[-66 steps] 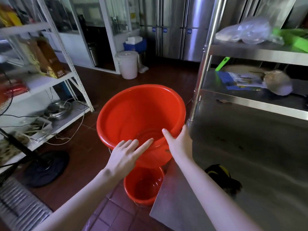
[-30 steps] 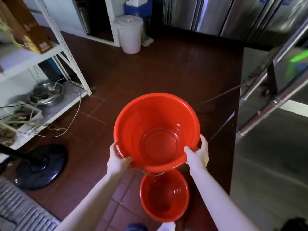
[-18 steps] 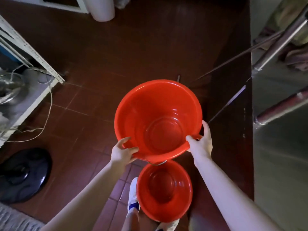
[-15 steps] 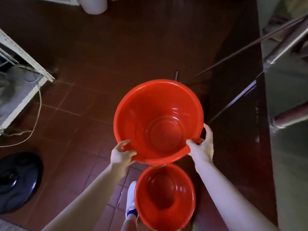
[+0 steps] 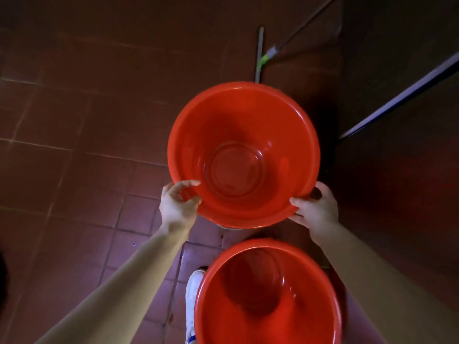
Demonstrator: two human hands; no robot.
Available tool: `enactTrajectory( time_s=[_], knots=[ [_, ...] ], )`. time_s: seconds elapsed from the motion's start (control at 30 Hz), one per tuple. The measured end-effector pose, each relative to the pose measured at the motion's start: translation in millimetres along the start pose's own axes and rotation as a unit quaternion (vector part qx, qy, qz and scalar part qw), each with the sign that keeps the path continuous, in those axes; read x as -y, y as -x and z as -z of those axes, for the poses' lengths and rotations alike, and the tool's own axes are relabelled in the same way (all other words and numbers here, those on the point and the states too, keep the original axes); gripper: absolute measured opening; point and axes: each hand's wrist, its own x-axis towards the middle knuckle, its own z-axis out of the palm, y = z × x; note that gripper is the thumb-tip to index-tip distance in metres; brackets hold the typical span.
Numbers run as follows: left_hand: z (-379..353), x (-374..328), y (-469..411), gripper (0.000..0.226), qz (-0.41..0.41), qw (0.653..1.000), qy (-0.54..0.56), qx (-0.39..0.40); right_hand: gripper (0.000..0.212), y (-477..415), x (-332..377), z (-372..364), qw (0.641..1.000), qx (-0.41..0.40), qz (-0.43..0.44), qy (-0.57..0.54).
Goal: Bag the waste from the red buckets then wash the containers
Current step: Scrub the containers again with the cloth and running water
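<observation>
I look straight down at two red buckets over a dark red tiled floor. The upper red bucket [image 5: 243, 155] is held upright with its mouth toward me; its inside looks bare and glossy. My left hand [image 5: 177, 203] grips its near-left rim, thumb inside. My right hand [image 5: 314, 207] grips its near-right rim. A second red bucket [image 5: 268, 294] sits lower and closer to me, between my forearms; nothing shows inside it. A bit of metal handle hangs under the held bucket.
A white shoe [image 5: 195, 291] stands on the tiles [image 5: 87, 194] beside the lower bucket. A long-handled floor tool [image 5: 260, 55] lies beyond the held bucket. The dark edge of the steel table [image 5: 397, 100] runs along the right.
Both hands took the bucket by its rim and carried it down beside the table, toward the floor. My view tilted from the room to straight down; shelves and white bin left the frame.
</observation>
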Motion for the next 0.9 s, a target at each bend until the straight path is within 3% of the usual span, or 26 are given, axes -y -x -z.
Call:
enactTrajectory(
  time_s=[0.2, 0.43, 0.6, 0.67, 0.73, 0.8, 0.9],
  knots=[
    [-44.6, 43.3, -29.4, 0.048, 0.007, 1.0, -0.021, 0.008, 0.078, -53.6, -28.9, -8.3, 0.999, -0.007, -0.019, 0.037],
    [-48.3, 72.3, -46.4, 0.041, 0.004, 0.999, -0.046, 0.012, 0.079, -67.2, -43.6, -23.3, 0.999, -0.007, -0.018, 0.04],
    [-34.7, 73.2, -50.8, 0.048, -0.027, 0.988, -0.126, 0.084, 0.074, -61.1, -40.5, -9.5, 0.991, 0.029, 0.027, 0.128],
    [-22.2, 71.4, -41.4, 0.06, -0.038, 0.982, -0.143, 0.118, 0.065, -53.7, -42.2, 4.6, 0.971, 0.045, 0.064, 0.227],
    [-8.7, 72.5, -24.8, 0.065, -0.035, 0.979, -0.145, 0.139, 0.055, -41.0, -46.8, 23.3, 0.928, 0.081, 0.092, 0.353],
    [3.6, 78.7, -0.8, 0.059, -0.016, 0.977, -0.154, 0.15, 0.051, -25.3, -58.7, 45.6, 0.878, 0.12, 0.101, 0.453],
    [17.1, 102.4, 46.8, 0.04, 0.03, 0.97, -0.184, 0.158, 0.063, -2.8, -89.8, 83.9, 0.819, 0.144, 0.109, 0.545]
  ],
)
